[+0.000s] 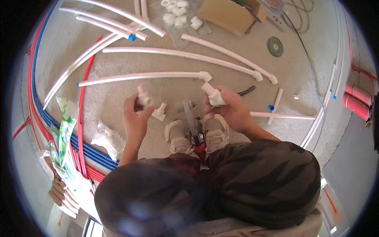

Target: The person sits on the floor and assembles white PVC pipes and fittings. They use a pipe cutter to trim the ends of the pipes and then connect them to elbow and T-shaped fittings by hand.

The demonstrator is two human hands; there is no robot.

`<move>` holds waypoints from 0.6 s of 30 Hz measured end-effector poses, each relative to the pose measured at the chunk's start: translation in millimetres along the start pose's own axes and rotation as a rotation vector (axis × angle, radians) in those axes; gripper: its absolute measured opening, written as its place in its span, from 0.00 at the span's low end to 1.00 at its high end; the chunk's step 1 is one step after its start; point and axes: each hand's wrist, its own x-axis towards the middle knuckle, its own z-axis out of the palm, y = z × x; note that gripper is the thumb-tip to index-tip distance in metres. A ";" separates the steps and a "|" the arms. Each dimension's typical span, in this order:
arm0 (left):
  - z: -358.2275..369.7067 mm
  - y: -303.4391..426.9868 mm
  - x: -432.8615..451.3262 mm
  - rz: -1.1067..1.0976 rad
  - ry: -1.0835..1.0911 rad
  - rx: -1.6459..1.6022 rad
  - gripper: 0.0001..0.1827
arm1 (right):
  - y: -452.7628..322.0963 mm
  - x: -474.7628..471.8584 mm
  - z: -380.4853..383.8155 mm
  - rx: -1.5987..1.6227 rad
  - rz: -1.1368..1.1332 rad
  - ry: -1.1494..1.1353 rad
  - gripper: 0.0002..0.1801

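My left hand holds a white plastic pipe fitting with a short pipe stub in it. In my right hand is another white fitting, a short piece of pipe standing out of it towards the upper left. A third fitting with a stub lies on the floor, just right of my left hand. Between my shoes stands a pipe fusion welding tool with a red and black body, its flat metal plate pointing away from me. Beyond my hands lies a long white pipe with an elbow on its end.
More white pipes lie across the concrete floor. Fittings in a clear bag, a cardboard box and a cutting disc are farther off. Red and blue pipes run along the left, beside a plastic bag.
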 end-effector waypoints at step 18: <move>-13.0 -64.3 21.6 0.318 0.219 0.384 0.18 | -31.3 -0.4 -175.5 -1.412 -0.353 1.000 0.16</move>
